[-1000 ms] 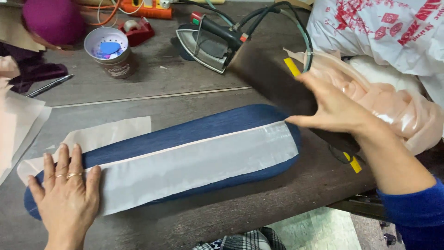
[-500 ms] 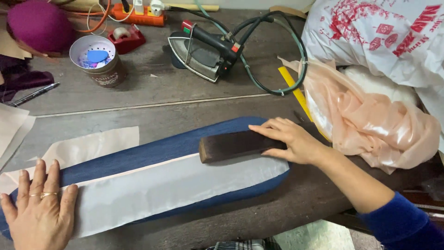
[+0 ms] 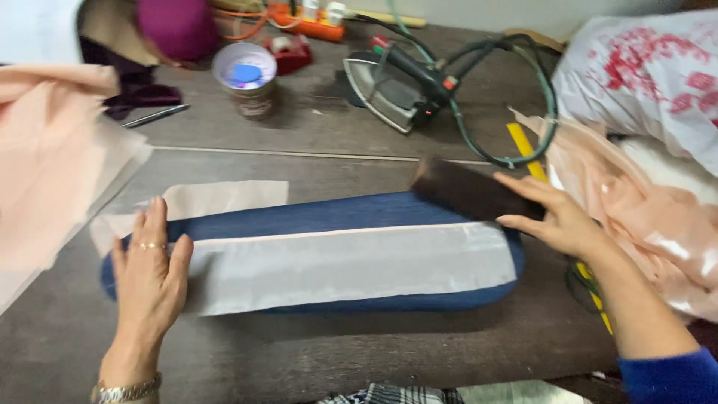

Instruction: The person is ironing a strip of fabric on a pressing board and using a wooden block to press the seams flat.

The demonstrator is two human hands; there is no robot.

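The block (image 3: 475, 197) sits in your right hand (image 3: 561, 221) on the blue roll's (image 3: 329, 217) far edge, mid-table, while your left hand (image 3: 149, 277), flat and empty, pins the white strip (image 3: 351, 265); lift it and the strip could skew.

Dark grey-brown wooden tabletop (image 3: 314, 150), worn, pale seam line running across it. Far edge cluttered: electric iron (image 3: 393, 90) with looped dark cord (image 3: 523, 112), orange power strip (image 3: 307, 19), small red box (image 3: 288, 52), round tin (image 3: 245, 82) with blue lid piece, pen (image 3: 153, 116), magenta cloth bundle (image 3: 176, 26). White red-printed plastic bag (image 3: 643, 75) at right. Light soft, even.
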